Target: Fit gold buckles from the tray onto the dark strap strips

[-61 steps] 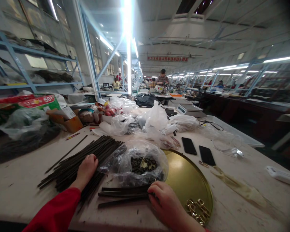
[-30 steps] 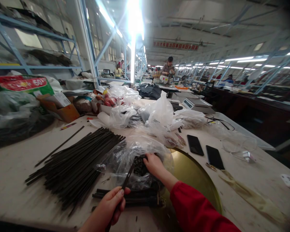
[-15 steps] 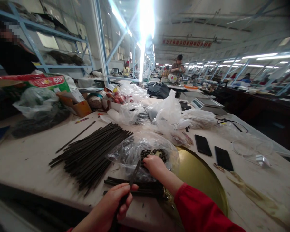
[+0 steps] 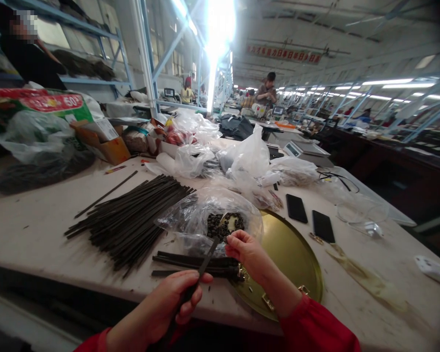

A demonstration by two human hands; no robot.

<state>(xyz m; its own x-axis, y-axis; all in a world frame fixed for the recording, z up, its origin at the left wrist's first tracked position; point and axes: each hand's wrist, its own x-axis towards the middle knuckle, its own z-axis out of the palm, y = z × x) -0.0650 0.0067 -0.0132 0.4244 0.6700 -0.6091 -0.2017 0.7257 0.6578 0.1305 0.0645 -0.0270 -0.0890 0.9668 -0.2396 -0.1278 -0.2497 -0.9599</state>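
My left hand [image 4: 183, 298] is closed around a dark flat strap [image 4: 208, 258], its free end pointing up and away from me. My right hand [image 4: 246, 250] is pinched beside the tip of that strap; what its fingertips hold is too small to make out. Just beyond the fingers lies an open clear plastic bag [image 4: 183, 215] with many small dark pieces [image 4: 214, 224] inside. Several finished-looking straps [image 4: 198, 261] with gold-coloured metal ends lie between the bag and my left hand. A large pile of dark strips [image 4: 132, 222] spreads to the left.
A round brass-coloured tray [image 4: 297, 249] sits under my right forearm, with gold buckles [image 4: 268, 300] on it. Two phones [image 4: 296, 208] lie to the right. White plastic bags [image 4: 251, 154] and a scale [image 4: 306, 151] stand farther back. Another person [image 4: 267, 90] works in the distance.
My right hand has come out of the bag of small pieces, back toward me, to the strap's tip. My left hand keeps its hold. The view has shifted slightly.
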